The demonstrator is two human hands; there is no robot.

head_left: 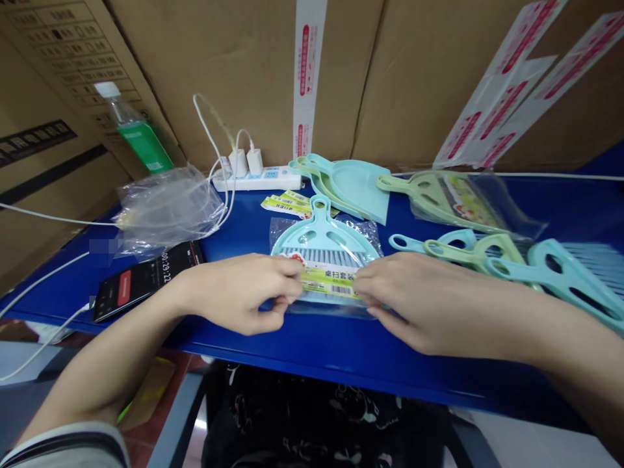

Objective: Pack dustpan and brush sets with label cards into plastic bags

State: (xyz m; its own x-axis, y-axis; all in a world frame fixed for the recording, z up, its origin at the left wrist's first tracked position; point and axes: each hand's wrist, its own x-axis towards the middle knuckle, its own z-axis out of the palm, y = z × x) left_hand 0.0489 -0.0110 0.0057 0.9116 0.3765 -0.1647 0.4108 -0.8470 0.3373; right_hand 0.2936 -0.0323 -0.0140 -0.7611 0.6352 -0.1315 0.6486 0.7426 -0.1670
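Note:
A light blue dustpan (pixel 319 224) lies in a clear plastic bag with a blue-bristled brush (pixel 336 257) on it, handle pointing away from me. Across its lower part runs a yellow-green printed label card (pixel 336 281); I cannot tell if the card is inside the bag or on top. My left hand (pixel 244 289) is closed at the card's left end, fingers curled and thumb tucked below. At the right end, my right hand (pixel 414 299) has its fingers closed on the card's edge. Both fingertips are partly hidden.
Behind are stacked dustpans (pixel 361 185), loose label cards (pixel 287 203) and a power strip (pixel 266 179). Right lie a bagged green dustpan (pixel 439 195) and several brushes (pixel 560 273). Left are plastic bags (pixel 170 205), a phone (pixel 146 279) and a bottle (pixel 141 140). Cardboard boxes (pixel 234 58) stand behind.

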